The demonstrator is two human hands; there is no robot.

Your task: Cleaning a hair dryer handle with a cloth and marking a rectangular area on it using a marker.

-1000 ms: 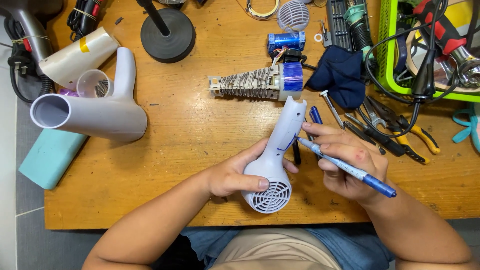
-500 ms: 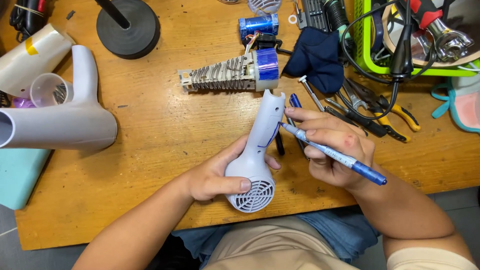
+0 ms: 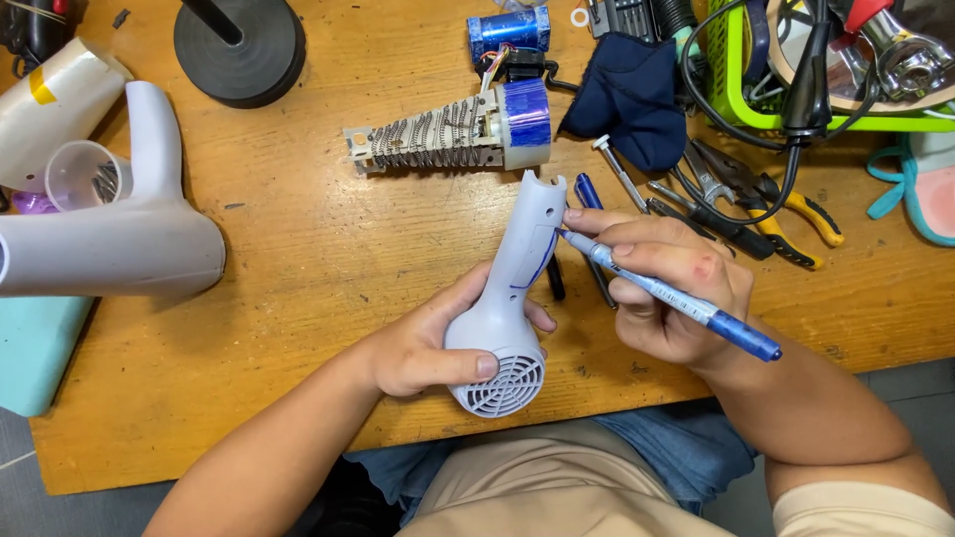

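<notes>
My left hand (image 3: pixel 423 343) grips a white hair-dryer shell half (image 3: pixel 509 308) by its round grilled end, near the front edge of the wooden table (image 3: pixel 298 249). A blue line is drawn along the shell. My right hand (image 3: pixel 667 288) holds a blue pen (image 3: pixel 667 295) like a writing tool, its tip touching the shell's narrow handle part. A heating coil with a blue-wrapped motor (image 3: pixel 453 139) lies just beyond the shell.
A whole white hair dryer (image 3: pixel 129 239) lies at the left beside a clear cup (image 3: pixel 85 174). A black round base (image 3: pixel 239 40) stands behind. Pliers and screwdrivers (image 3: pixel 736 214), a dark cloth (image 3: pixel 632 94) and a green basket (image 3: pixel 756 109) crowd the right.
The view has shifted slightly. Both hands keep their hold; the pen tip has moved along the shell's handle, where a blue line now shows.
</notes>
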